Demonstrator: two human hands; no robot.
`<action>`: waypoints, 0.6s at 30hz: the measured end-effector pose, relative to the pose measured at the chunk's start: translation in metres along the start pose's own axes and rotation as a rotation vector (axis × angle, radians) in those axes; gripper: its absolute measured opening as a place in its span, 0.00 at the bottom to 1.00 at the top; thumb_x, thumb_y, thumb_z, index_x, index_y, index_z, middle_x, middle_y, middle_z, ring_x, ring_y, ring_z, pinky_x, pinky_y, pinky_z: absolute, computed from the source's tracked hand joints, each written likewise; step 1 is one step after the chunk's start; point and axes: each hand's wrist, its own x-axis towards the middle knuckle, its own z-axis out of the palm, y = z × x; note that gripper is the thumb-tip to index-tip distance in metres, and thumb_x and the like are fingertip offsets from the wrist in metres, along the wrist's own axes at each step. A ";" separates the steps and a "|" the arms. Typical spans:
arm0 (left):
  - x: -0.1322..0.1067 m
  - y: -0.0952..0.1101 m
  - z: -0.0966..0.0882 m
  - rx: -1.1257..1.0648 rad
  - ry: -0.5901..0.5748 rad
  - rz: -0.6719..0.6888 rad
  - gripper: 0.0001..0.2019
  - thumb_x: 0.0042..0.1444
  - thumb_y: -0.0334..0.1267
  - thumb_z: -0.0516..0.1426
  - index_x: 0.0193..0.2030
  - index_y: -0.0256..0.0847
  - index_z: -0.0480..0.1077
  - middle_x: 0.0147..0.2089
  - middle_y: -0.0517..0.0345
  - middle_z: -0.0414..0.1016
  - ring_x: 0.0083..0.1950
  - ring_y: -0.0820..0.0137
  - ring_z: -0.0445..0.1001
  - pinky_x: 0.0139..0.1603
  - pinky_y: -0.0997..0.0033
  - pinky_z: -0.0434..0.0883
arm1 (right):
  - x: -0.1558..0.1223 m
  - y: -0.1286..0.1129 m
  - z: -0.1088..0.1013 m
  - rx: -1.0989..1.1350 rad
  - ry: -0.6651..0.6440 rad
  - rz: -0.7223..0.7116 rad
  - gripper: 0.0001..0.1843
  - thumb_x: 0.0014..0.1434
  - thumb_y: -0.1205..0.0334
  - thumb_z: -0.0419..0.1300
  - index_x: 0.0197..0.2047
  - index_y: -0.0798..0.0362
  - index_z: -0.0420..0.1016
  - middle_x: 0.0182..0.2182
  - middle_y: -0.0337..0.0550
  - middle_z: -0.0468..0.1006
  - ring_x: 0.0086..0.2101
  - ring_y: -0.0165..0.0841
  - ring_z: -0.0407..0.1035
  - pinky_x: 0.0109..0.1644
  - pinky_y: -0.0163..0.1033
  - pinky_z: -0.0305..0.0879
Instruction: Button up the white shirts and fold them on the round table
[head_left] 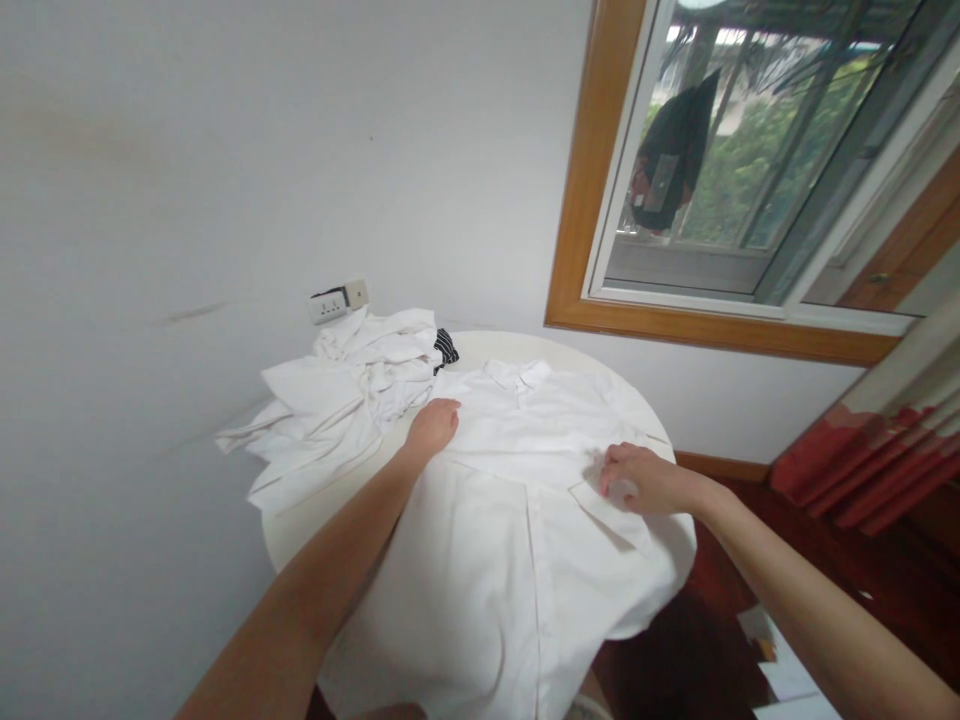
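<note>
A white collared shirt [517, 570] lies front up on a round white table [577, 352], its collar toward the wall and its lower part hanging over the near edge. My left hand [435, 428] is closed at the shirt's left side, fingers curled in on the cloth. Over on the right side, my right hand [634, 478] rests above a folded sleeve end, its fingers bent and the thumb apart from them. I see no cloth pinched between that thumb and the fingers.
A heap of crumpled white clothes [330, 400] covers the table's left side, with a black striped cloth [445, 347] beside it. Behind are a wall socket [328, 306] and a wood-framed window [574, 240]. A red and cream curtain [855, 450] hangs at right. Papers [784, 660] lie on the floor.
</note>
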 end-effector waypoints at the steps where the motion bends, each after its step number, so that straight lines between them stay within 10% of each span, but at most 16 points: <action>1: 0.000 0.000 0.000 0.006 0.000 0.000 0.19 0.58 0.32 0.46 0.50 0.36 0.73 0.49 0.49 0.76 0.53 0.64 0.71 0.58 0.63 0.66 | -0.001 0.001 0.001 0.020 0.019 -0.028 0.15 0.47 0.68 0.58 0.39 0.47 0.78 0.46 0.43 0.75 0.47 0.39 0.67 0.52 0.42 0.59; 7: 0.000 0.001 -0.002 0.001 -0.015 -0.003 0.19 0.58 0.32 0.46 0.50 0.35 0.73 0.49 0.48 0.76 0.52 0.63 0.71 0.57 0.62 0.67 | 0.005 -0.004 0.011 -0.013 0.014 -0.047 0.30 0.49 0.62 0.59 0.57 0.43 0.67 0.51 0.44 0.72 0.50 0.42 0.63 0.55 0.48 0.55; 18: -0.003 0.008 -0.012 0.022 -0.027 -0.016 0.19 0.58 0.31 0.46 0.51 0.37 0.72 0.49 0.49 0.76 0.52 0.64 0.71 0.57 0.63 0.66 | -0.013 0.009 -0.019 -0.055 0.057 0.003 0.10 0.43 0.70 0.57 0.31 0.50 0.72 0.34 0.42 0.75 0.41 0.38 0.67 0.50 0.42 0.57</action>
